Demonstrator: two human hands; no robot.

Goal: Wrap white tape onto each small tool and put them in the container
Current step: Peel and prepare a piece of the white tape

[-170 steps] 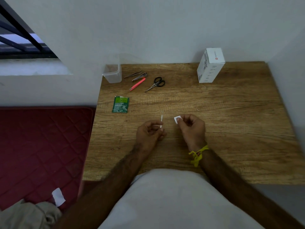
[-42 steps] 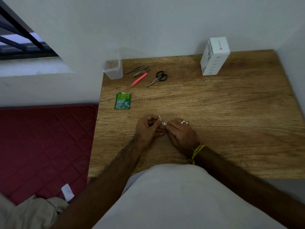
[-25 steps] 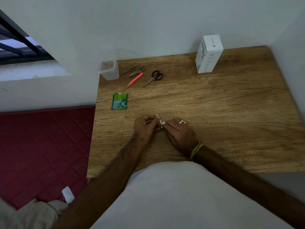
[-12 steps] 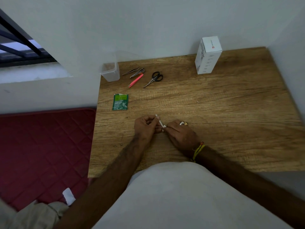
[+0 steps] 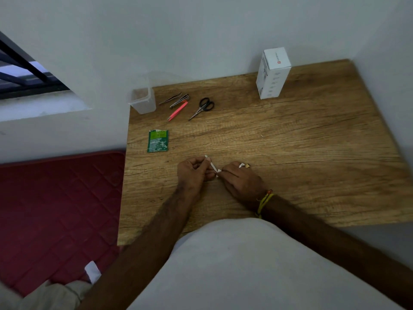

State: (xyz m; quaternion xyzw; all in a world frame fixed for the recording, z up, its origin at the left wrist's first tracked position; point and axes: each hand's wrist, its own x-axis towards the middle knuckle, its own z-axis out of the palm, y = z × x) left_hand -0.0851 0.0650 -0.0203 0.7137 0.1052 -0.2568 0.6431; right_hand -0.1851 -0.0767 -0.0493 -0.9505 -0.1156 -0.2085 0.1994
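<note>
My left hand (image 5: pixel 193 173) pinches a thin small tool (image 5: pixel 211 164) that sticks up and to the right between the fingers. My right hand (image 5: pixel 242 181) touches it from the right, its fingertips closed on a piece of white tape (image 5: pixel 218 172) at the tool's lower end. Both hands hover over the middle of the wooden table (image 5: pixel 290 153). At the table's far left corner stands an open clear plastic container (image 5: pixel 143 101). Beside it lie silver tweezers (image 5: pixel 171 98), a silver clipper-like tool (image 5: pixel 179 100), pink tweezers (image 5: pixel 177 111) and small black-handled scissors (image 5: pixel 202 107).
A green packet (image 5: pixel 158 140) lies on the table left of my hands. A white carton (image 5: pixel 272 72) stands at the back near the wall. Walls close the table at the back and right. A red mat (image 5: pixel 58 209) covers the floor to the left.
My hands, apart with tool and tape piece separate at first, have come together. Over the last second they stay joined, and the tool tilts slightly as the tape goes on.
</note>
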